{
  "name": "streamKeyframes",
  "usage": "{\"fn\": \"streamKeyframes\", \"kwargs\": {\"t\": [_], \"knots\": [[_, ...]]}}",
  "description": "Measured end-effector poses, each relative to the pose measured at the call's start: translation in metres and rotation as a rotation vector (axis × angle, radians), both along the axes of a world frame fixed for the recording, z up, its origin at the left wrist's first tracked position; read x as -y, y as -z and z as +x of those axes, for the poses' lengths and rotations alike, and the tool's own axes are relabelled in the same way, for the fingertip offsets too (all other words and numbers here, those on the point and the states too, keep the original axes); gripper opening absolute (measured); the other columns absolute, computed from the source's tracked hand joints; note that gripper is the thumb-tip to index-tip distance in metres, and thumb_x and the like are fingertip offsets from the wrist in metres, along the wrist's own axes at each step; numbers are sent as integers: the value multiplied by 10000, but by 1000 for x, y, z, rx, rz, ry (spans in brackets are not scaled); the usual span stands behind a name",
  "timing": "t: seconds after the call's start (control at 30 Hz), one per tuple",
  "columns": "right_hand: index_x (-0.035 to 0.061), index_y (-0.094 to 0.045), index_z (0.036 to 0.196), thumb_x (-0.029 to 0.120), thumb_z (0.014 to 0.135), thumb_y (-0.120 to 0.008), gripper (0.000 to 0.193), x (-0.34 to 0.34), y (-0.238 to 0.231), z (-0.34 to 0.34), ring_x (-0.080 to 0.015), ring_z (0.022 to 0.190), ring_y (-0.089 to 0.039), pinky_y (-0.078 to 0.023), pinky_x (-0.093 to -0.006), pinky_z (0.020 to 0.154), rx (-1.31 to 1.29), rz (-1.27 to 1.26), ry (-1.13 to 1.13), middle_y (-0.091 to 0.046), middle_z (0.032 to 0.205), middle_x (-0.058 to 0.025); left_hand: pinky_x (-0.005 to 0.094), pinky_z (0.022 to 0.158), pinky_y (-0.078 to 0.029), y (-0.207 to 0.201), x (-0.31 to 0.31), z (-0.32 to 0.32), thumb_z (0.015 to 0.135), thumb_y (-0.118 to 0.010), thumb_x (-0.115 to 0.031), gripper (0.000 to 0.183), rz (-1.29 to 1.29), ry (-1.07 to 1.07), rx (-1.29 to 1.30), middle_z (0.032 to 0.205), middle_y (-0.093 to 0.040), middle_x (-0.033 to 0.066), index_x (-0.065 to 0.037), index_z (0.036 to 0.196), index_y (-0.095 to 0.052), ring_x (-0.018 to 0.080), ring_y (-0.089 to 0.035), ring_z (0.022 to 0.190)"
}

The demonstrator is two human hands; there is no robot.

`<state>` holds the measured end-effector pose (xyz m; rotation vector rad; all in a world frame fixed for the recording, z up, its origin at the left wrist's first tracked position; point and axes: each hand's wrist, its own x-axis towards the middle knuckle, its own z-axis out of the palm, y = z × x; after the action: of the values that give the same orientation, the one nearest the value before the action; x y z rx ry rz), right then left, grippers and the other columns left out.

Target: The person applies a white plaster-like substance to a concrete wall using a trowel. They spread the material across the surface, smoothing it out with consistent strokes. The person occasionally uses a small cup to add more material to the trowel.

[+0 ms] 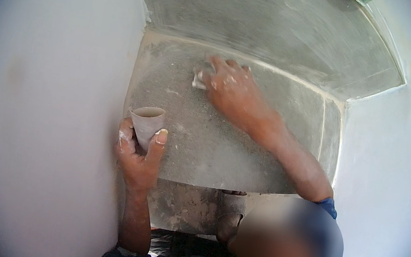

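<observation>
Left of centre in the frame, the left hand's (139, 164) fingers wrapped a pale grey cup (148, 124), its mouth upward. Near upper centre, the right hand (229, 83) held a small whitish piece (200, 79), blurred, over a dusty grey surface (224, 147). A white wall (44, 104) filled the left.

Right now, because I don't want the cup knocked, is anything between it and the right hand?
Nothing visible beyond the blurred pale piece at the right hand: only grey surface lies between hand and cup. The left hand holds the cup, thumb on its right side.
</observation>
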<state>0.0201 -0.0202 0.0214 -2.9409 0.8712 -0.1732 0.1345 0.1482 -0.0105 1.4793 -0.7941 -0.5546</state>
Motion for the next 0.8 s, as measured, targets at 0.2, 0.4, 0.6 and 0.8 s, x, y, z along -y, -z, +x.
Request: {"fn": "streamKeyframes", "kwargs": {"t": [0.2, 0.4, 0.6, 0.8], "knots": [[51, -565, 1105, 78, 810, -509, 302, -25, 6, 3, -334, 1058, -499, -408, -487, 916, 49, 27, -90, -463, 1233, -161, 300, 709, -435, 11, -4, 5, 788, -637, -198, 361, 3, -20, 27, 866, -546, 89, 30, 1024, -487, 136, -516, 805], [17, -588, 1023, 106, 807, -498, 250, 3, 10, 9, -333, 996, -524, -429, -491, 862, 133, -78, -108, -518, 1142, -161, 232, 543, -411, 15, -2, 6, 826, -564, -171, 357, -39, 21, 168, 751, -488, 19, 12, 1108, -444, 79, -461, 626], [2, -609, 953, 125, 801, -499, 224, -14, 14, 4, -329, 945, -547, -448, -456, 833, 243, -140, -162, -548, 1084, -154, 249, 543, -421, 18, -5, 7, 808, -573, -174, 383, 11, 13, 186, 760, -499, 28, 13, 1115, -442, 93, -477, 624], [-28, -579, 985, 86, 802, -511, 226, 2, 4, 6, -320, 965, -543, -459, -438, 837, 37, 79, -176, -510, 1129, -179, 251, 550, -433, 19, -5, 9, 797, -591, -218, 424, 50, -6, 227, 764, -505, 45, 16, 1113, -432, 109, -499, 631]]}}
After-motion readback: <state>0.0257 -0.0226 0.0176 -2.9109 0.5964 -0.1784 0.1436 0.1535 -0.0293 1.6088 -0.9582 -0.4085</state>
